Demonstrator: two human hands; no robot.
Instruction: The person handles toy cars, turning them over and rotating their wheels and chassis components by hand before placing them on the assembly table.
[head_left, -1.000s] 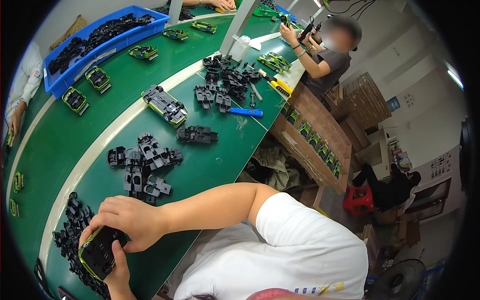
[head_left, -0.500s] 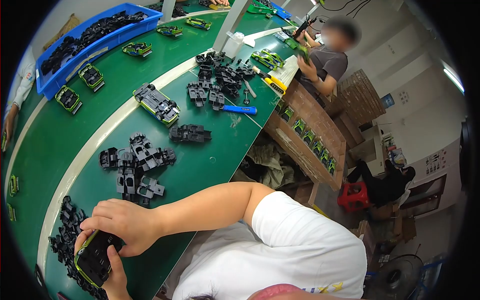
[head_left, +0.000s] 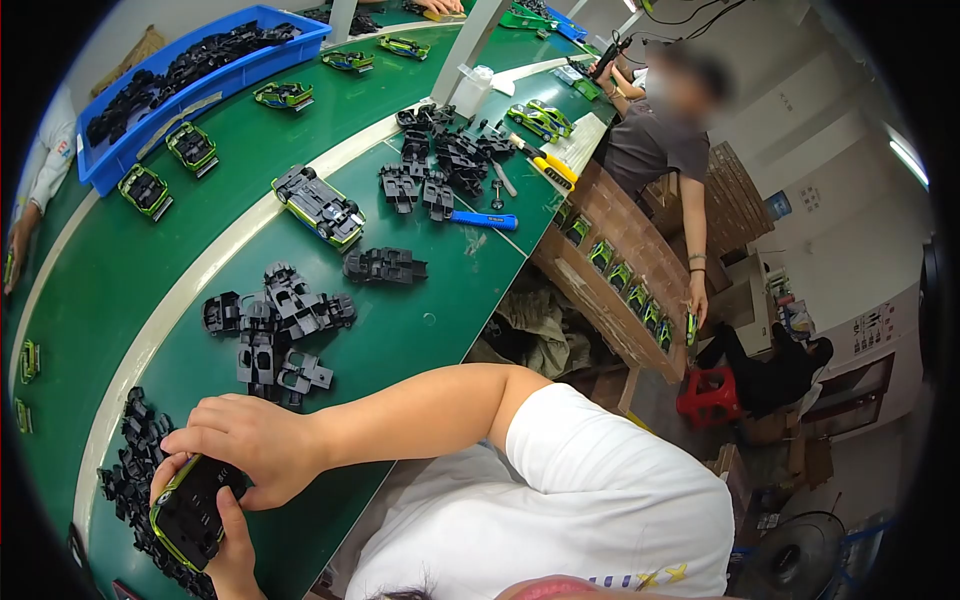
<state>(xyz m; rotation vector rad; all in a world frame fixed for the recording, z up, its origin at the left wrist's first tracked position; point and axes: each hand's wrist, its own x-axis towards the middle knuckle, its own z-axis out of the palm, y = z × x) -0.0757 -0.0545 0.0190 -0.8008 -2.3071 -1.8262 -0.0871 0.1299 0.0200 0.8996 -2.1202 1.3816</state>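
Right hand (head_left: 250,450): fingers curled over the far edge of a green toy car (head_left: 190,510) with black underside, snug, no gap. Left hand (head_left: 236,555): thumb pressed on that underside, other fingers mostly hidden — can't tell how they sit. Car is between both hands, tilted, black face toward the head camera, in front of a pile of small black plastic parts (head_left: 125,490). Further up the green tabletop (head_left: 390,345): loose cluster of black molded trays (head_left: 290,305), then an upturned toy car (head_left: 322,208) and a blue-handled tool (head_left: 484,219). Co-worker's hand (head_left: 697,295) at right — holding another green car.
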